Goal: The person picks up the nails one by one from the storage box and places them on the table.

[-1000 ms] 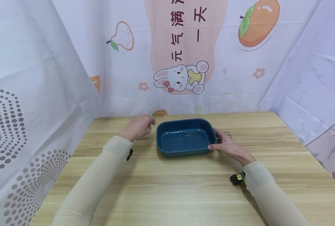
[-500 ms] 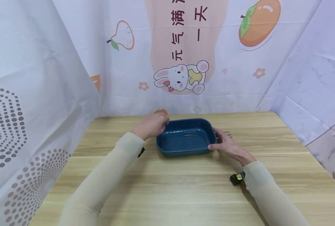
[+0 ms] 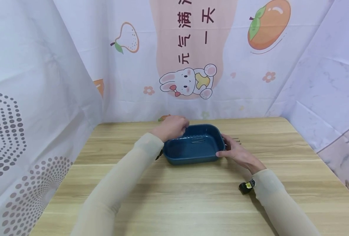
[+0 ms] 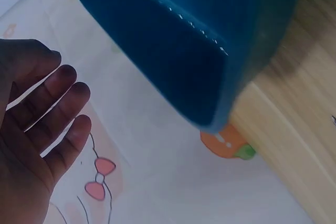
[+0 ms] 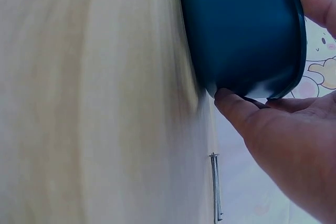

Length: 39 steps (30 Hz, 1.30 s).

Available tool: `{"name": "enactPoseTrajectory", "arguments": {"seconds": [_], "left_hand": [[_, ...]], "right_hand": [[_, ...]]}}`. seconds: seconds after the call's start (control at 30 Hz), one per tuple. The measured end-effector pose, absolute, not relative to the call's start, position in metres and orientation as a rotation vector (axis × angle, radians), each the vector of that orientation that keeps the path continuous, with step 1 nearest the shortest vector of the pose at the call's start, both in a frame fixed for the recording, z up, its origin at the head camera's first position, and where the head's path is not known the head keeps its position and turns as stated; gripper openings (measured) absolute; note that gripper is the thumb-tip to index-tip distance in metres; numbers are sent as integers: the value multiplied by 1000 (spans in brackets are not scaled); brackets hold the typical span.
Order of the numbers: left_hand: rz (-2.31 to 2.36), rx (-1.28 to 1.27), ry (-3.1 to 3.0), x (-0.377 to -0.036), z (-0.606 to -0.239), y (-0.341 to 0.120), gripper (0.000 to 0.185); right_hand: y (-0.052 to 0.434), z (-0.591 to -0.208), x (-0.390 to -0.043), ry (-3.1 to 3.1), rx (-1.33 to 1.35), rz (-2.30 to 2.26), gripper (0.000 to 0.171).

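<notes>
A deep blue rectangular dish (image 3: 192, 161) sits on the table, with a few thin nails (image 3: 198, 141) lying on its floor. My left hand (image 3: 173, 127) is over the dish's left end and far rim, its fingers bent. In the left wrist view, the left hand (image 4: 39, 114) shows beside the dish (image 4: 157, 72), fingers partly curled; I cannot tell whether anything is between thumb and index finger. My right hand (image 3: 236, 152) grips the dish's right end, thumb at the near corner. The right wrist view shows that right hand (image 5: 294, 135) against the dish wall (image 5: 241, 35).
More nails (image 3: 237, 141) lie on the wooden table (image 3: 186, 196) just beyond the right hand, visible too in the right wrist view as nails (image 5: 216, 187). A printed curtain (image 3: 133, 75) hangs along the table's back edge, and patterned cloth (image 3: 30, 131) stands at the left.
My left hand has moved right, from the table beside the dish to above its left part. The sleeve now covers where a nail lay on the left. The right hand and dish have stayed put.
</notes>
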State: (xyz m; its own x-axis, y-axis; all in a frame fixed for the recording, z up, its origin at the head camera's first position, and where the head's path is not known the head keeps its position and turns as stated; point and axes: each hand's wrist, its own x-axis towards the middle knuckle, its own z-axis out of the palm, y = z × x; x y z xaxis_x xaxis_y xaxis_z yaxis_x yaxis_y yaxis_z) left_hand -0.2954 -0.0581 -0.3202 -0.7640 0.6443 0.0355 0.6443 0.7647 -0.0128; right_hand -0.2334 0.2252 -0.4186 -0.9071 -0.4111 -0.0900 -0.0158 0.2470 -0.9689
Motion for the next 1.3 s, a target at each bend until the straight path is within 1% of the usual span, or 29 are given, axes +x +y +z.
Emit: {"name": "enactPoseTrajectory", "arguments": {"seconds": [0.27,0.47,0.63,0.7,0.93,1.13,1.3], "left_hand": [[41,-1154,-2934,-306,-330,-36,20],[89,-1217,-2918,-314,-336,-24,11],[120,-1235,-2911,-319,-339,-13,10],[137,-1237,-2909,-323,-344,-10,10],[199,-1259,-2921,-329,-361,4,11],[114,-1258,-2983,-334,-380,9,3],[69,-1232,-3057,-335,-389,9,7]], "right_hand": [[226,-418,-235,2202,-399,-1701,99],[226,-418,-236,2192,-405,-1701,96],[224,-418,-236,2188,-404,-1702,92],[224,-417,-236,2190,-395,-1698,91],[226,-420,-235,2189,-404,-1701,98],[226,-420,-235,2192,-386,-1697,95],[226,-418,-234,2208,-372,-1667,94]]}}
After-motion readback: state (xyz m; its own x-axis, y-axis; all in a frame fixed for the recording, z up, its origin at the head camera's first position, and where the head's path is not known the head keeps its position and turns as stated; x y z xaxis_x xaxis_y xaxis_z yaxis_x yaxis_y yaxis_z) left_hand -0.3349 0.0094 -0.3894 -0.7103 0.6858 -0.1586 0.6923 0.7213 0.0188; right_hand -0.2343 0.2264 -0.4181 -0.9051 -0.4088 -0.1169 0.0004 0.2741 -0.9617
